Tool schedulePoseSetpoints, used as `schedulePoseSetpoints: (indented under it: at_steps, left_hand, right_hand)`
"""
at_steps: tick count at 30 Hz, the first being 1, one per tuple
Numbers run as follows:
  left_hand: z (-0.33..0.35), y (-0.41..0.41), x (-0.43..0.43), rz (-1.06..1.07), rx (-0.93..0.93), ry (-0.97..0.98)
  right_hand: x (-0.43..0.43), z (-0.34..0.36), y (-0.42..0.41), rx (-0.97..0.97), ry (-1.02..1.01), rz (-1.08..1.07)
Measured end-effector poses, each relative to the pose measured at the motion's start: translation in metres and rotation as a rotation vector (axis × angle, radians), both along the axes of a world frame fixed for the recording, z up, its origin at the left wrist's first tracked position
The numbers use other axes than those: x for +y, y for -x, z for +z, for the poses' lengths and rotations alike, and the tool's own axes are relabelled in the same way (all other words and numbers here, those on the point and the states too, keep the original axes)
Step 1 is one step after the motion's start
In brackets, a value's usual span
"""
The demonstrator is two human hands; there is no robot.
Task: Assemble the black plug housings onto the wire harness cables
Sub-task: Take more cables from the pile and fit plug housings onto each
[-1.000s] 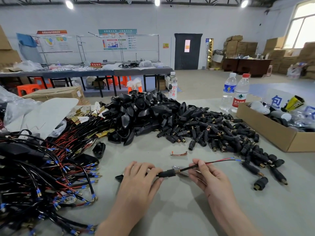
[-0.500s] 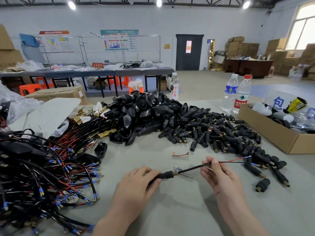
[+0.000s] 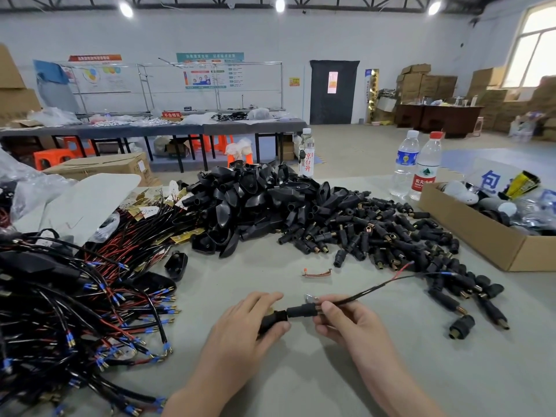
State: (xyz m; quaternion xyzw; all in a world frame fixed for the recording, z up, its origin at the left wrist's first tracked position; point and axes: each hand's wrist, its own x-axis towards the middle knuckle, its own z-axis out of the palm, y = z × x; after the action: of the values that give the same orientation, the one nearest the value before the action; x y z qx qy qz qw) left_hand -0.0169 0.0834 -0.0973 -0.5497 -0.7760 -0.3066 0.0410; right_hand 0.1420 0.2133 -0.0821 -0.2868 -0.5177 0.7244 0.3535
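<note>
Now your left hand (image 3: 246, 332) grips a black housing (image 3: 270, 322) over the near middle of the table (image 3: 301, 380). Your right hand (image 3: 355, 326) pinches the cable (image 3: 370, 291) just right of it. The cable trails far-right toward the plug pile (image 3: 391, 236).

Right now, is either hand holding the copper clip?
No, the copper clip lies on the table beyond the left hand and right hand.
</note>
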Motion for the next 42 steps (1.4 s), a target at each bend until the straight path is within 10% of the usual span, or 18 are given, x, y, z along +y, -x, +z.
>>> schedulePoseSetpoints:
  at_steps: [42]
  left_hand:
    - [0.0045, -0.0068, 0.0010, -0.052, -0.084, -0.154]
  right_hand:
    - [0.0106, -0.0056, -0.0090, 0.100, -0.017, 0.169]
